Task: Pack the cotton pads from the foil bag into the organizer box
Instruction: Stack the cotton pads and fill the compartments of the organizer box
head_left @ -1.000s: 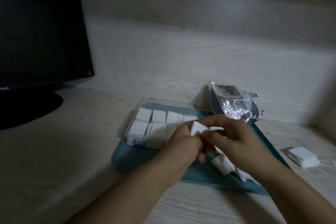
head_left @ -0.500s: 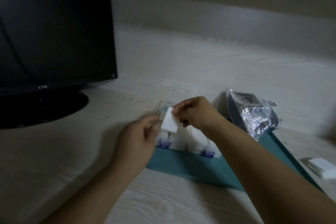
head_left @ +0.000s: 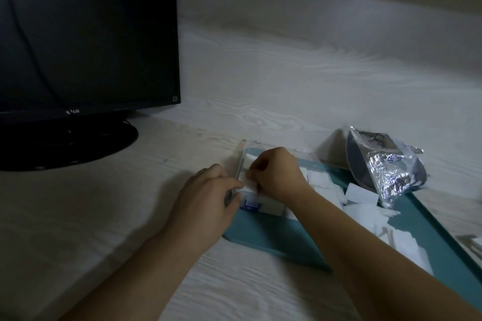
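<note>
The clear organizer box (head_left: 251, 203) with blue latches sits on the left end of a teal tray (head_left: 276, 240), its compartments holding white cotton pads. My right hand (head_left: 276, 172) pinches a white cotton pad (head_left: 249, 185) down into the box's front-left compartment. My left hand (head_left: 208, 198) rests against the box's left side, fingers curled at its corner. The crumpled foil bag (head_left: 386, 164) lies at the tray's far right. Loose cotton pads (head_left: 365, 203) are piled on the tray beside it.
A black monitor (head_left: 86, 34) on a round stand (head_left: 65, 143) fills the left back of the pale wooden desk. A wood-grain wall runs behind. Some objects at the right edge (head_left: 472, 242) are blurred.
My right hand has lowered the pad from above the box into the front-left compartment. My left hand has moved in against the box's side. The view has shifted left.
</note>
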